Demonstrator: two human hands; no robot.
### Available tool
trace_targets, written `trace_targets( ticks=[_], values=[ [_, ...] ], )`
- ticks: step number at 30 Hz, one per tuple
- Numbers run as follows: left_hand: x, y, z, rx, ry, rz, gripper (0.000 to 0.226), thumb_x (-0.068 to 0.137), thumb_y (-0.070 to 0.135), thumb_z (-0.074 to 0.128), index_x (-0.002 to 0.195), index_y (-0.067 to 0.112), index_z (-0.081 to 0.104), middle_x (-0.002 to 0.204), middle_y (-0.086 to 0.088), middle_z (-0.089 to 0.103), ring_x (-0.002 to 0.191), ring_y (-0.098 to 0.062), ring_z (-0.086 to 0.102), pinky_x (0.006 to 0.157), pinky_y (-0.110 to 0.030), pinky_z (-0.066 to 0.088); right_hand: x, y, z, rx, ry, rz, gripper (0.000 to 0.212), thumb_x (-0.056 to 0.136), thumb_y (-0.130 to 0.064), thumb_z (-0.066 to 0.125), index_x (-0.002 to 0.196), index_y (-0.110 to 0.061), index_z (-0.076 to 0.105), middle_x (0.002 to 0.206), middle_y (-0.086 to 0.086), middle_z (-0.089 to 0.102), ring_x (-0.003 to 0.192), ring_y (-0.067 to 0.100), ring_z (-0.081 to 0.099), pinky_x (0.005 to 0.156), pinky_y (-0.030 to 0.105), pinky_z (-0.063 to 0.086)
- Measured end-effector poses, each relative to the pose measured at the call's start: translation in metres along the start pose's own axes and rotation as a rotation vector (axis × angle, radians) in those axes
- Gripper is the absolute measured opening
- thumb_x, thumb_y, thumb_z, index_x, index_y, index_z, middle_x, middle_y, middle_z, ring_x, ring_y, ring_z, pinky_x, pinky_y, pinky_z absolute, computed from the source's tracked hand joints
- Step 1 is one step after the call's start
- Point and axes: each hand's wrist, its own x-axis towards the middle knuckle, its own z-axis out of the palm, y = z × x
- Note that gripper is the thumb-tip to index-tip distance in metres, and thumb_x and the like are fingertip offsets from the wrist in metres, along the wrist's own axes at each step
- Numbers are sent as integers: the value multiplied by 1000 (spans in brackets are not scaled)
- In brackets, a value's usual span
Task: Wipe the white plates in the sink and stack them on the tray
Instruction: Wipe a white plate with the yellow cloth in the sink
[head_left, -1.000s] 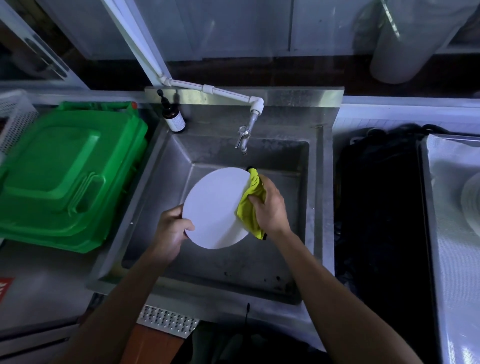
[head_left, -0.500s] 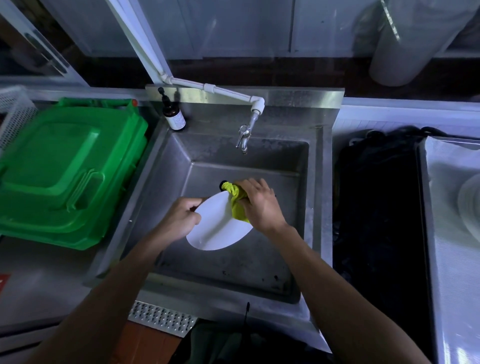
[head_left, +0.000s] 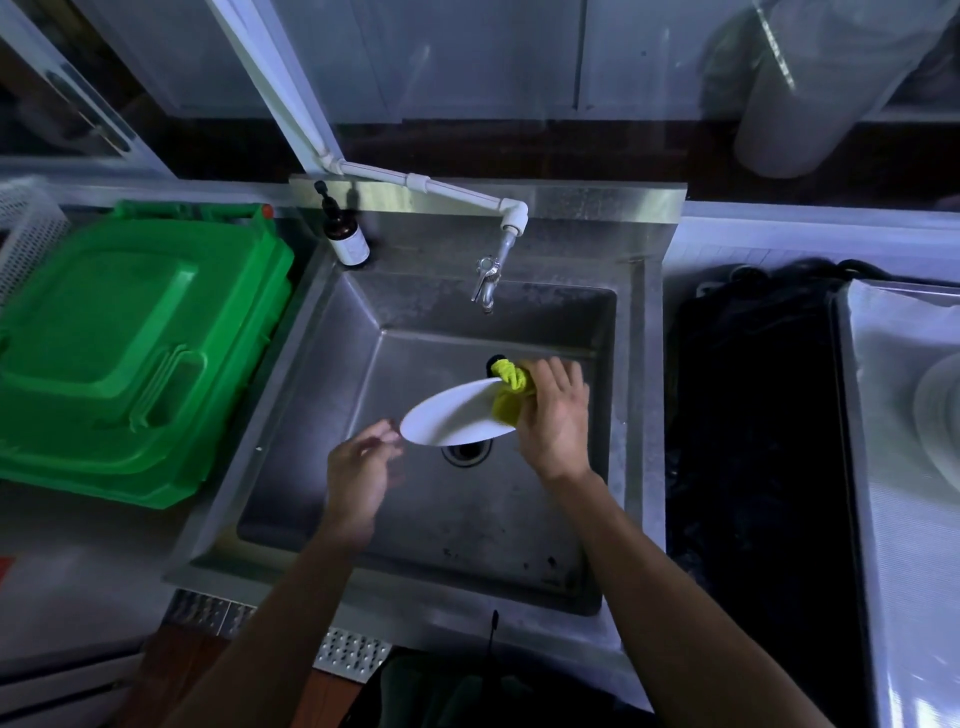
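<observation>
White plate (head_left: 451, 418) tilts above the sink (head_left: 322, 374), pinched at its rim through a yellow cloth (head_left: 511, 392) by the right hand (head_left: 553, 415); the left hand (head_left: 358, 467) hangs open beside it (stiff, likely slick, breakable).

green bin lid (head_left: 130, 353) left of basin | brown pump bottle (head_left: 345, 234) back-left corner | tap (head_left: 488, 275) rear

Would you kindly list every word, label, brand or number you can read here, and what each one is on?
No text can be read here.
Dark brown pump bottle on the steel sink's back left corner: its white label is too blurred to read.
Red patch at the left edge: cut off, unreadable.
</observation>
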Motion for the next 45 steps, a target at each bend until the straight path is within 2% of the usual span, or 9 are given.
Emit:
trace_targets(
  ticks=[3, 6, 11, 20, 24, 28, 32, 38, 45],
  values=[
    [-7, 3, 1, -442, -255, -455, 50, 102, 47, 47, 126, 4, 61, 115, -16, 74, 100, -34, 74, 60, -38, 61, -3, 3, -1, 11, 29, 21, 31, 74, -2, 45, 100, -5, 61, 94, 10, 57, 87, 32, 47, 72, 46, 42],
    [-8, 21, 10, -626, -380, -538, 74, 94, 67, 50, 125, 0, 56, 122, -22, 70, 107, -40, 71, 68, -44, 63, -10, 2, 2, 23, 65, -18, 28, 77, 3, 51, 102, -6, 61, 95, 8, 57, 87, 30, 46, 72, 45, 42],
    [-15, 49, 35, -698, -222, -530, 46, 108, 33, 46, 130, -7, 49, 124, -30, 64, 97, -45, 71, 65, -49, 64, -23, 1, 9, 34, 86, -62, 37, 81, 8, 66, 113, -10, 64, 109, 5, 63, 96, 30, 51, 76, 45, 44],
    [-15, 55, 38, -765, -80, -490, 14, 103, -3, 41, 92, -5, 50, 96, -28, 62, 86, -37, 66, 65, -50, 62, -49, 16, 17, 41, -5, -121, 34, 89, -5, 61, 122, -10, 65, 123, 6, 61, 112, 30, 52, 87, 47, 46],
    [-10, 45, 36, -712, -21, -408, 11, 98, -9, 44, 98, -2, 52, 104, -22, 60, 91, -34, 64, 78, -54, 54, -57, 21, 18, 84, -144, -167, 45, 88, -7, 71, 132, -12, 62, 131, 6, 58, 116, 30, 50, 94, 47, 46],
    [-7, 36, 32, -673, 55, -321, 19, 95, -11, 48, 110, -2, 54, 116, -24, 59, 95, -35, 64, 69, -49, 54, -58, 10, 14, 181, -300, -129, 48, 94, -26, 40, 139, -17, 55, 136, 3, 56, 120, 27, 48, 101, 39, 43],
    [-8, 28, 29, -652, 69, -292, 43, 97, -10, 47, 139, -5, 48, 131, -29, 57, 111, -41, 61, 78, -53, 53, -56, -4, 19, 293, -369, 75, 37, 95, -26, 45, 131, -31, 43, 121, -3, 53, 113, 19, 47, 90, 26, 36],
    [-22, 18, 26, -561, -12, -233, 45, 96, -7, 47, 140, -1, 51, 118, -27, 63, 96, -39, 66, 67, -46, 59, -46, -29, 31, 298, -429, 71, 44, 89, -6, 57, 132, -16, 56, 133, 6, 55, 119, 29, 49, 103, 36, 40],
    [-24, 18, 26, -579, -112, -191, 39, 97, -2, 47, 133, 5, 60, 116, -20, 69, 94, -31, 70, 70, -41, 61, -47, -47, 35, 145, -425, -84, 46, 98, -35, 38, 141, -30, 56, 147, -5, 52, 133, 23, 45, 105, 46, 42]
  ],
)
